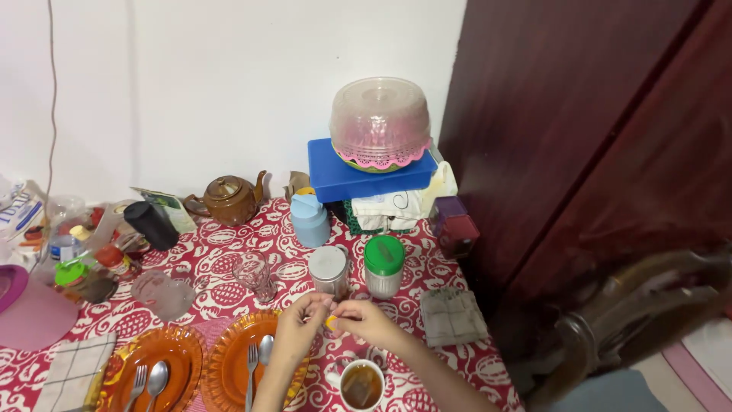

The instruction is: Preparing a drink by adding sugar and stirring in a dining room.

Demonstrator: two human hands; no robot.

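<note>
A: Where is the person holding the small yellow thing?

B: It is sitting between the two hands, low in the middle of the picture. The left hand is pinching it from the 9 o'clock side and the right hand is pinching it from the 3 o'clock side. Both hands are closing their fingertips on it, so neither hand is nearer; they are meeting on it.

A: Can you tell what the thing is?

B: No, it is too small and mostly covered by the fingers. Only a yellow-orange spot is showing, so its long axis cannot be judged either.

A: What is lying around the hands?

B: The white cup with brown drink is standing at about 5 o'clock from the yellow thing, near, just under the right wrist. The silver-lid jar is standing at 12 o'clock, just behind the fingertips, and the green-lid jar is at about 1 o'clock, beside the first jar. The orange plate with a fork and a spoon is lying at 8 o'clock, partly under the left forearm.

A: So the yellow thing is hanging above the cup?

B: Not straight above it, as far as one view is showing. It is being held over the red patterned tablecloth, between the jars and the cup, a little to the far side of the cup.
</note>
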